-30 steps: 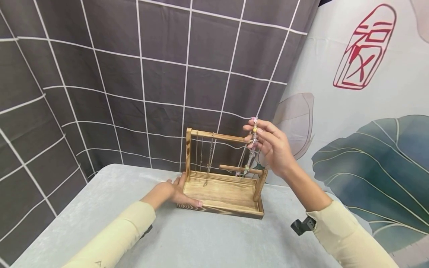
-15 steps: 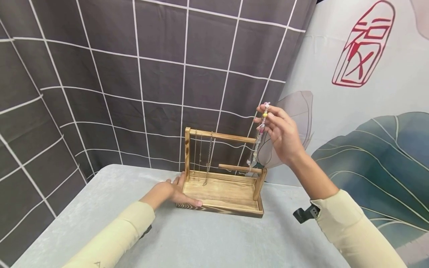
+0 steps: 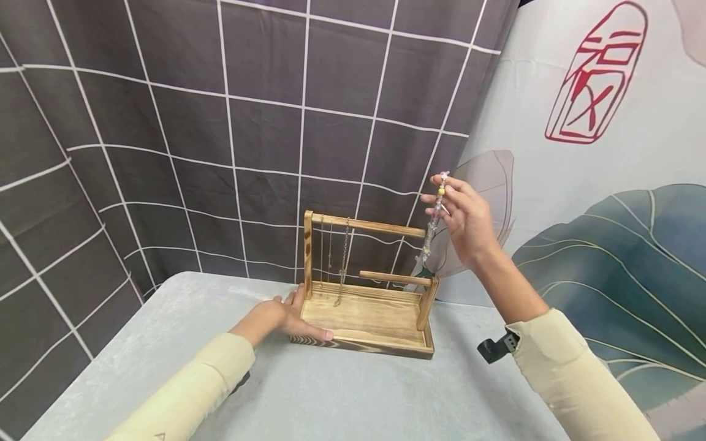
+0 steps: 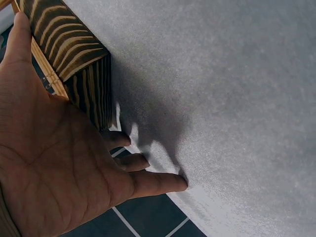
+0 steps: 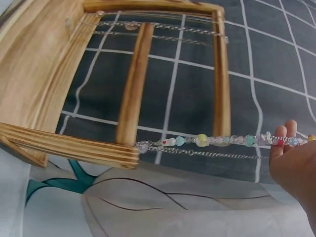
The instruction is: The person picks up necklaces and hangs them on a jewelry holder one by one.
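My right hand (image 3: 466, 223) pinches a pastel beaded necklace (image 3: 430, 236) between thumb and fingers, beyond the right end of the wooden jewelry stand (image 3: 358, 315). In the right wrist view, the necklace (image 5: 212, 140) stretches from the fingers past the top bar's tip toward the short bar, a silver chain beside it. Whether it touches the stand is unclear. My left hand (image 3: 278, 315) rests against the tray's left end, thumb on the front rim. Its visible fingers (image 4: 158, 184) lie fairly straight and spread near the table in the left wrist view.
Several thin chains (image 3: 344, 257) hang from the left part of the top bar (image 3: 369, 225). A shorter bar (image 3: 394, 278) juts from the right post. The pale cloth-covered table (image 3: 331, 398) lies around the tray, with a dark gridded curtain (image 3: 265, 135) close behind.
My right hand has risen and shifted right with the beaded necklace, from beside the top bar to past its end. The left hand and the stand have stayed in place.
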